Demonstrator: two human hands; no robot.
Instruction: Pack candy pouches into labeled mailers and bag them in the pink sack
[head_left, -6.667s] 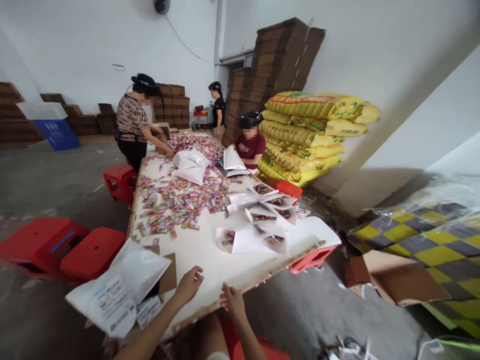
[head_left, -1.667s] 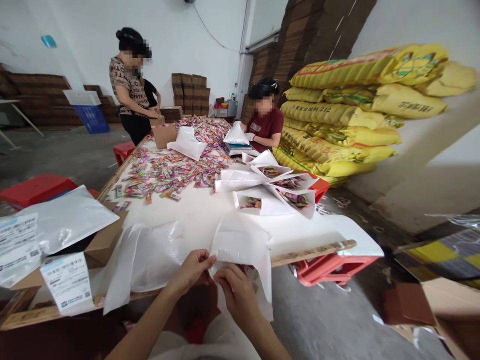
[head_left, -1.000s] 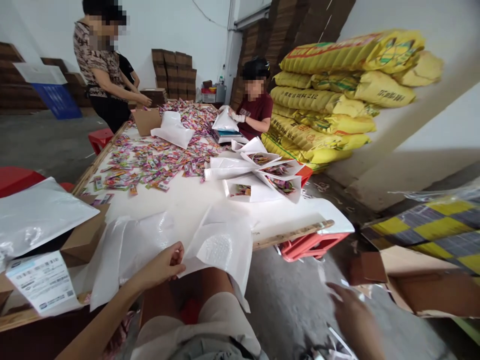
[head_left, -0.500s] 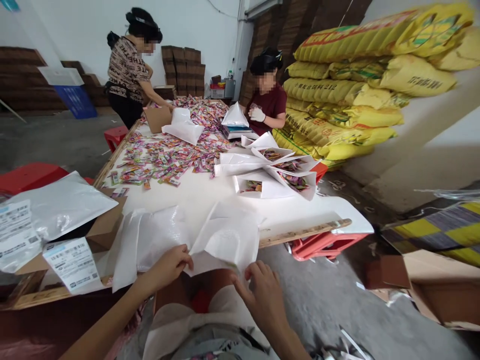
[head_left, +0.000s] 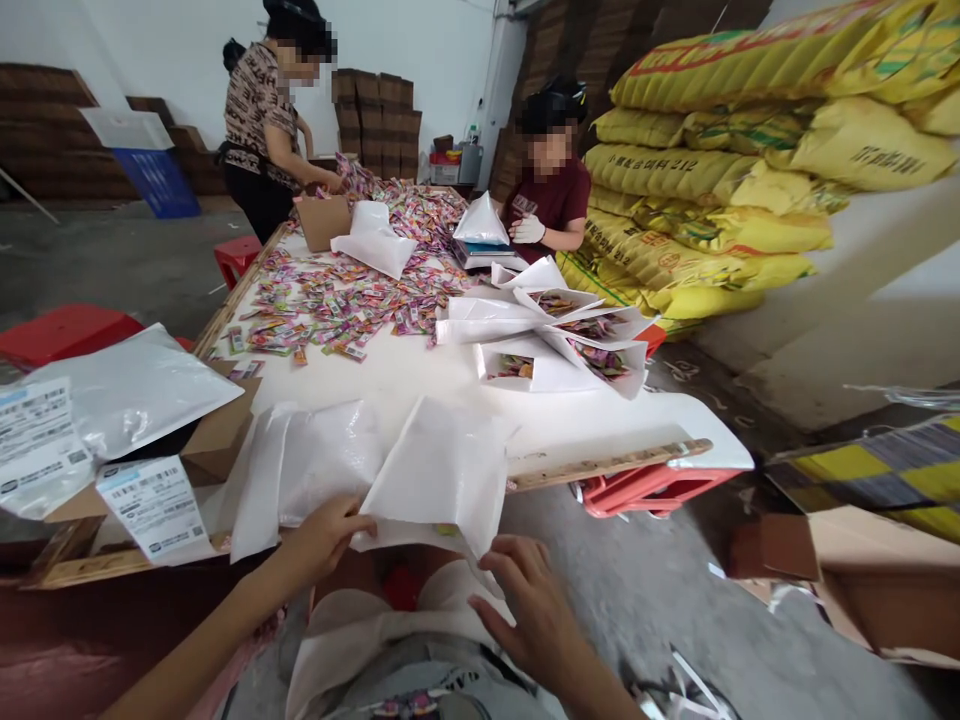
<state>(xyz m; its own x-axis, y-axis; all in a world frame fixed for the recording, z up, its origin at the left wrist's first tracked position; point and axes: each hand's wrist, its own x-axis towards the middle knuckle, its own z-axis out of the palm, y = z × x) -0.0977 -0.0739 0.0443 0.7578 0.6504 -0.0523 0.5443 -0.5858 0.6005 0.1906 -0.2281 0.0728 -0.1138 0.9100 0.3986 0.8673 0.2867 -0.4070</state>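
**Figure: White mailer bag held at the near edge of the tabletop**

The left hand (head_left: 330,525) pinched the lower edge of a white mailer bag (head_left: 442,475), its grip closed on the film. The bag draped over the near edge of the tabletop (head_left: 390,385), partly overlapping a second mailer (head_left: 315,465) that lay flat to its left. The right hand (head_left: 525,600) hovered just below the bag's lower right corner, fingers spread and holding nothing; contact could not be confirmed.

Progress, judged from the layout: a cluster of open mailers (head_left: 555,335) farther up the tabletop already showed colourful sachets inside, whereas many loose sachets (head_left: 337,300) lay scattered beyond. Whether the held bag was filled or sealed could not be told.

A shipping label (head_left: 154,505) with barcodes rested against a cardboard box (head_left: 217,440) at left, its print too small to read. The yellow sacks (head_left: 712,200) bore printed characters, likewise illegible.
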